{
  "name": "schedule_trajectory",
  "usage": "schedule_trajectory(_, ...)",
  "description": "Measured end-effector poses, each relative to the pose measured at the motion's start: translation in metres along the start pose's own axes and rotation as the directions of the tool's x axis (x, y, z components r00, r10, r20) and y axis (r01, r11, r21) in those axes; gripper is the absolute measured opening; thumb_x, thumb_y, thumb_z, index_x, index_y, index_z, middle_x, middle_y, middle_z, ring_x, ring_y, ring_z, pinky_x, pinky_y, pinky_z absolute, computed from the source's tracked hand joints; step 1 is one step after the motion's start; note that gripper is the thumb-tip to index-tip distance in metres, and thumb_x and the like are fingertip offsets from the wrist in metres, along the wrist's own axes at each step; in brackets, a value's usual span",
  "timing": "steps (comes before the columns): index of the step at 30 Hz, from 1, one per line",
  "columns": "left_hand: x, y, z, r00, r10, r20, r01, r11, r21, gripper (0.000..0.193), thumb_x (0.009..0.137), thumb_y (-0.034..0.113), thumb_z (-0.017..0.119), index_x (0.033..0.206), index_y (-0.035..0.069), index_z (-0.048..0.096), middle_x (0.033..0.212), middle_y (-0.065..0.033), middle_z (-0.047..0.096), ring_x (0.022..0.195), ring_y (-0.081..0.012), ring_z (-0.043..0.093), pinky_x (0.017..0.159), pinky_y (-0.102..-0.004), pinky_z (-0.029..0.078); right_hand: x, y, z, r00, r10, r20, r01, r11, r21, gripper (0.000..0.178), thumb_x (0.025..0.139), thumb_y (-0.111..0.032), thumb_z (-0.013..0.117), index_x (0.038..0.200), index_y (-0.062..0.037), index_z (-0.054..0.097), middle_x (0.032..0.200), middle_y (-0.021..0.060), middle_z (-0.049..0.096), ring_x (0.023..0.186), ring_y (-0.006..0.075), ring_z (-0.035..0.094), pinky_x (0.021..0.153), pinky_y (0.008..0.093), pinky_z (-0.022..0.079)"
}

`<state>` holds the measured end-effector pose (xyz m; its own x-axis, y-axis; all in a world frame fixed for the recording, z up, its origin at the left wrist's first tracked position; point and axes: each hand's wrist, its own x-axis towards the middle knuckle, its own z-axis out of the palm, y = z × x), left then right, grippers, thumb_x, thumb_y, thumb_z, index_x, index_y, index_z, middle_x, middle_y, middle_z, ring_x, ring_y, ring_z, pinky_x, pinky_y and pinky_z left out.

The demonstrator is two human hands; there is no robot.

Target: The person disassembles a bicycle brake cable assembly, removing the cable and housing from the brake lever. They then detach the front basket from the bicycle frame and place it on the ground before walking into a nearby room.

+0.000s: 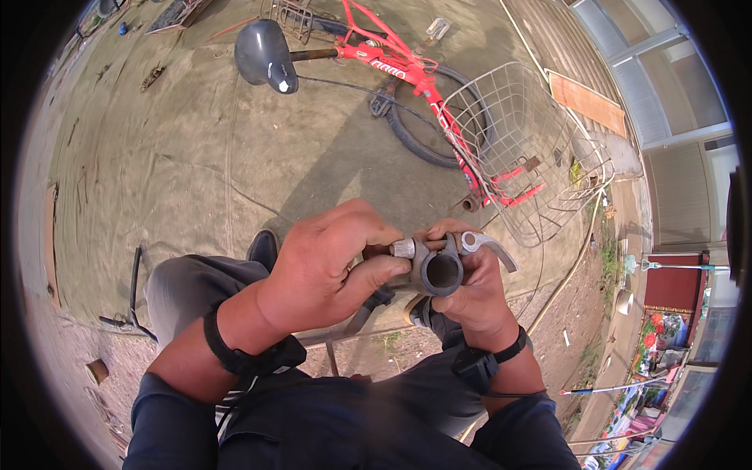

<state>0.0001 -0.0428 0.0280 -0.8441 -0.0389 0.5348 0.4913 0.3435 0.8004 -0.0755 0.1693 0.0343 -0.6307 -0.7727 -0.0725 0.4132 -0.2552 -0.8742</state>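
Held up before me is a grey metal tube clamp (425,270) with a round hollow end facing up. A ridged silver nut (403,248) sits on its left side, and a curved quick-release lever (498,251) sticks out on the right. My left hand (309,270) is closed, with thumb and fingers pinching at the nut. Around the clamp's right side wraps my right hand (479,301), the thumb below the ring and fingers behind it. The far side of the clamp and some fingertips are hidden.
A red bicycle frame (407,72) lies on the ground ahead, with a dark saddle (265,56), a black-tyred wheel (407,139) and a wire basket (521,149). A bent black bar (135,294) lies left of my knee. A building front (685,188) stands at right.
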Motion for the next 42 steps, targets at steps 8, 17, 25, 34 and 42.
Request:
schedule_trajectory(8,0.003,0.003,-0.003,1.0,0.031,-0.002,-0.031,0.997,0.066,0.031,0.08,0.008,0.079,0.104,0.004,0.059,0.089,-0.0126,0.065,0.068,-0.02,0.062,0.056,-0.0285,0.049,0.003,0.001,0.001,1.0,0.014,0.025,-0.015,0.999,0.035,0.071,0.067,-0.007,0.089,0.127,-0.0024,0.051,0.124,0.0118,0.058,0.116,0.0234,0.059,0.1,0.0393,0.046)
schedule_trajectory(17,-0.019,-0.016,0.029,0.896,-0.324,0.303,0.411,0.863,-0.293,0.074,0.086,0.035,0.077,0.137,-0.002,0.036,0.123,-0.0187,0.059,0.118,-0.0267,0.058,0.099,-0.0377,0.045,0.005,-0.001,0.0,0.99,0.025,-0.135,-0.024,1.0,0.009,0.071,0.072,-0.01,0.087,0.131,-0.0019,0.047,0.12,0.0062,0.061,0.109,0.0185,0.062,0.097,0.033,0.049)
schedule_trajectory(25,-0.026,-0.025,0.051,0.852,-0.33,0.406,0.507,0.711,-0.487,0.063,0.096,0.034,0.065,0.14,0.0,0.034,0.12,-0.0107,0.056,0.101,-0.0148,0.055,0.089,-0.0317,0.045,0.008,-0.005,-0.004,0.997,-0.059,0.04,0.054,0.992,0.112,0.075,0.086,-0.018,0.079,0.146,-0.0001,0.037,0.138,0.0104,0.052,0.126,0.0227,0.053,0.105,0.0394,0.045)
schedule_trajectory(34,-0.024,0.002,0.042,0.847,-0.327,0.42,0.526,0.632,-0.569,0.054,0.094,0.048,0.062,0.119,0.002,0.048,0.085,-0.0039,0.057,0.074,-0.0114,0.053,0.069,-0.0279,0.045,0.005,-0.037,-0.026,0.948,-0.175,0.266,0.258,0.912,-0.32,0.1,0.086,-0.079,0.041,0.141,0.0042,0.042,0.138,0.0204,0.048,0.127,0.0337,0.05,0.108,0.0461,0.038)
schedule_trajectory(42,-0.038,-0.008,0.051,0.756,-0.489,0.435,0.65,0.634,-0.418,0.051,0.093,0.03,0.068,0.129,0.004,0.044,0.104,-0.004,0.058,0.094,-0.0128,0.056,0.085,-0.0306,0.046,0.012,-0.016,0.013,0.995,-0.095,-0.023,0.095,0.995,-0.007,0.093,0.094,-0.076,0.027,0.142,0.0025,0.041,0.122,0.0175,0.056,0.118,0.0282,0.053,0.105,0.0426,0.038)
